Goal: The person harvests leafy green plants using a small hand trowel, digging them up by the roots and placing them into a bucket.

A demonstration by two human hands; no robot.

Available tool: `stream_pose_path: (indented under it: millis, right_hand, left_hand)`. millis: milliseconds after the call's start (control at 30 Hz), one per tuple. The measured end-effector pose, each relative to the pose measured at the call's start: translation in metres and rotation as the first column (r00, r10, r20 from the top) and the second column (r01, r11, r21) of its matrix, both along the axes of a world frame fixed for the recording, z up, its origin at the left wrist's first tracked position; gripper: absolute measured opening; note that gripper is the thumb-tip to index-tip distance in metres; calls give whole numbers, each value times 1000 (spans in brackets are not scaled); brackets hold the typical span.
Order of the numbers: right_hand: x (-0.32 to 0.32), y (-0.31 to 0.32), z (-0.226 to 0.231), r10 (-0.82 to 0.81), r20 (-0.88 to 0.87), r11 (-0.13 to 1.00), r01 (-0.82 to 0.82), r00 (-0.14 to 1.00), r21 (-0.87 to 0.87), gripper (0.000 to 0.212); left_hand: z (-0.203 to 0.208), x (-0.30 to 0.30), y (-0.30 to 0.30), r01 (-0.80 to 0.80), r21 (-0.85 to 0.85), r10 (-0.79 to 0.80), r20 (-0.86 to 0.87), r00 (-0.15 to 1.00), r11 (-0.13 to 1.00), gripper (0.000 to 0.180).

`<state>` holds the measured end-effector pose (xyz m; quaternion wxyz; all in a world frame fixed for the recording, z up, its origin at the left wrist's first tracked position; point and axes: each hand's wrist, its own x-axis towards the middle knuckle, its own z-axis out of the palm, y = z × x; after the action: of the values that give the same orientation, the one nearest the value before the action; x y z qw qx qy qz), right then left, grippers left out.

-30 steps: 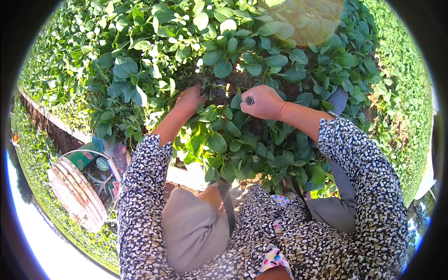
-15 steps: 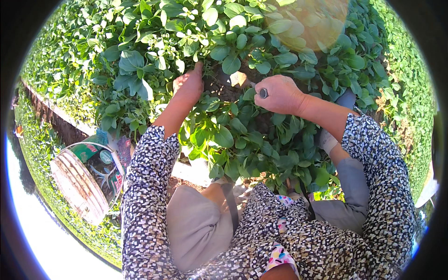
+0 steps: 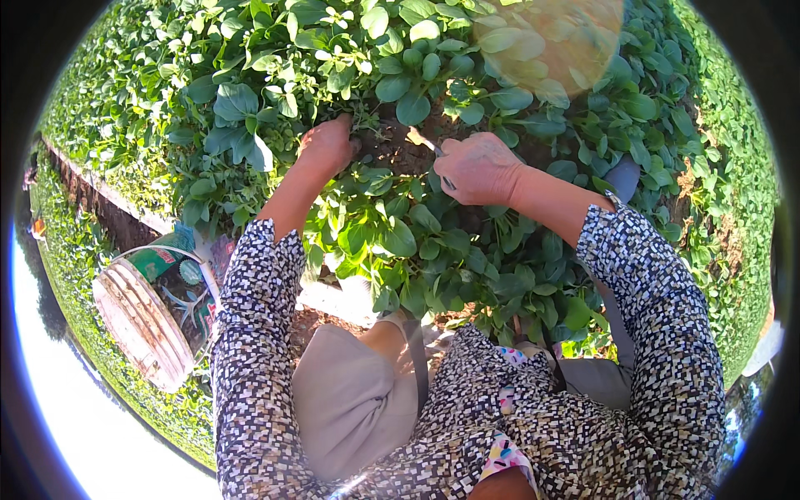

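Observation:
My left hand [image 3: 327, 147] is closed low among the leaves, beside a feathery weed [image 3: 367, 119] at the edge of bare dark soil [image 3: 402, 154]. Leaves and shadow cover its fingertips, so what they grip cannot be made out. To the right, my right hand [image 3: 479, 169] is wrapped round the handle of a small trowel-like hand tool. Its narrow-looking metal blade [image 3: 423, 139] points left over the soil toward my left hand. Broad-leaved green plants [image 3: 400, 242] stand close on the near side of both hands, and more [image 3: 412, 108] grow just beyond them.
A pale ribbed bucket [image 3: 143, 323] with a wire handle and green packaging beside it lies tilted at my left. Behind it runs a low raised edging [image 3: 108, 196]. My left knee [image 3: 346, 400] is bent near the plants. Dense greenery spreads along both sides.
My left hand has drawn slightly back and left, its extended finger now curled. The right hand has shifted left and turned, so the tool's handle end no longer faces me and its blade looks narrower.

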<state>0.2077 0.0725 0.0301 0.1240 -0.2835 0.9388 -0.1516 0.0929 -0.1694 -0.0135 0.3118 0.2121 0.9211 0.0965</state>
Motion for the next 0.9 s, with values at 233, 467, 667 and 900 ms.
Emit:
stream_pose_path:
  millis: [233, 467, 667, 900]
  right_hand:
    - [14, -7, 4, -460, 308, 826, 529, 832, -196, 22]
    - [10, -26, -26, -487, 198, 806, 525, 850, -271, 21]
    - [2, -18, -39, -479, 185, 793, 514, 858, -329, 21]
    - [-30, -73, -27, -571, 532, 655, 738, 626, -165, 22]
  left_hand:
    - [-47, 34, -5, -778, 349, 509, 603, 614, 523, 55]
    - [-39, -11, 29, -915, 289, 867, 332, 372, 281, 93]
    - [-41, -28, 40, -873, 128, 858, 165, 486, 470, 78]
    - [-79, -48, 12, -799, 153, 793, 114, 598, 581, 39]
